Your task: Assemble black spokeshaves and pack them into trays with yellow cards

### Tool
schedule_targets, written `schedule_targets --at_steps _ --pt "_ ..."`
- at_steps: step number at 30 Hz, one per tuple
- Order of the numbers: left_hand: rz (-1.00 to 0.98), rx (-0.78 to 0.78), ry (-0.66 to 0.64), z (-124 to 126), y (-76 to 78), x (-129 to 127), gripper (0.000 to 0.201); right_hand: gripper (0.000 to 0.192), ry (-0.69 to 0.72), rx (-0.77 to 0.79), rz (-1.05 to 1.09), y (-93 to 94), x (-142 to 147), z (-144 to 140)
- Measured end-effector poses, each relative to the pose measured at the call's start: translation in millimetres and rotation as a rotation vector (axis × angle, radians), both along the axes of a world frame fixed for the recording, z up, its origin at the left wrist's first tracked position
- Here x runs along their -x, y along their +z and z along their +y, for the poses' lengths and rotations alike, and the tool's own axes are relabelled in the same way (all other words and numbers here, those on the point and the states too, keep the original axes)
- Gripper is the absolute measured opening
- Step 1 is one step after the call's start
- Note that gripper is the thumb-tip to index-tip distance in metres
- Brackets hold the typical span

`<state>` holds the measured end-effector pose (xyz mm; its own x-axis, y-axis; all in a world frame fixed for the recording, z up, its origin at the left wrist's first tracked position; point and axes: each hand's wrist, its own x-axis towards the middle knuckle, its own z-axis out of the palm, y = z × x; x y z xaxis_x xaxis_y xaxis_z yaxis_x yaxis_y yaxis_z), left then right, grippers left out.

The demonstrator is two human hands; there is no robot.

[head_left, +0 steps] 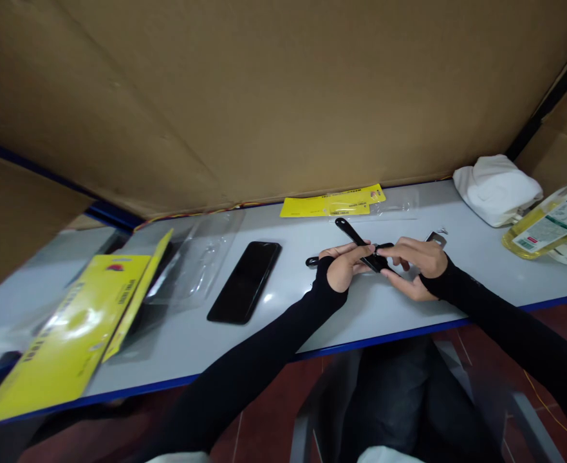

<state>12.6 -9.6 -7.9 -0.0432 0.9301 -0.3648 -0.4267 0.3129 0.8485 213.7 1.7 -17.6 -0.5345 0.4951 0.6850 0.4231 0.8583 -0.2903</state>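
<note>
My left hand [343, 265] and my right hand [416, 263] meet over a small black device with long black arms [355, 236] that rests on the white table [384, 308]. Both hands pinch its black body between the fingertips. One arm sticks up and away from me, another pokes out to the left of my left wrist. Both forearms wear black sleeves. A black smartphone [245, 280] lies face up to the left of my hands.
Yellow packaging cards [334, 202] lie behind the hands; a larger yellow card [78, 321] and a clear plastic blister [194, 263] lie at the left. A white cloth [495, 188] and a bottle of yellow liquid [548, 225] sit at the right. Cardboard walls the back.
</note>
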Motion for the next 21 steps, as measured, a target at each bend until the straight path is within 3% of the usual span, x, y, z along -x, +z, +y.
schedule_targets --at_steps 3,6,8,11,13,14,16,19,21 --pt "0.003 0.012 0.021 -1 1.0 -1 0.030 0.028 0.026 -0.028 0.000 0.3 -3 1" --pt "-0.006 0.007 0.028 -2 3.3 -1 0.029 0.009 -0.034 0.009 0.054 0.5 -1 2" --pt "-0.015 0.006 0.026 -3 5.0 0 0.029 0.019 -0.038 0.031 0.066 -0.6 1 2" --pt "-0.017 0.001 0.047 -3 5.9 1 0.028 0.006 0.065 0.006 0.041 -3.4 5 1" --pt "-0.019 -0.008 0.057 -2 4.7 1 0.029 0.018 0.121 -0.023 0.031 -4.8 6 -1" --pt "-0.022 -0.010 0.059 -1 3.5 1 0.030 0.015 0.128 -0.027 0.030 -5.3 7 -1" --pt "-0.029 -0.009 0.057 0 0.6 2 0.032 0.007 0.095 -0.014 0.035 -6.1 8 -2" --pt "-0.038 -0.006 0.056 1 -1.5 2 0.032 0.032 0.003 -0.003 0.032 -7.4 6 1" --pt "-0.044 -0.005 0.054 -1 0.4 2 0.028 0.015 0.013 -0.034 0.033 -8.6 2 4"
